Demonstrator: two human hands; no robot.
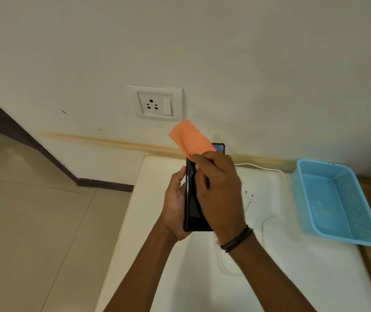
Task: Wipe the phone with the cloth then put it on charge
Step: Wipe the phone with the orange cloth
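A black phone [194,208] stands upright in my left hand [173,206], which grips it from the left side and below, above the white table. My right hand [219,190] lies across the screen and pinches an orange cloth [190,138]; the cloth's free end sticks up past the phone's top edge. Most of the screen is hidden behind my right hand. A white charging cable [263,168] runs along the table's back edge and loops down under my right wrist; its charger block [248,200] lies flat on the table, to the right of my hands.
A white wall socket with a switch [156,104] is on the wall above the table. A blue plastic basket [335,201] stands at the right of the white table [148,221]. Tiled floor lies to the left.
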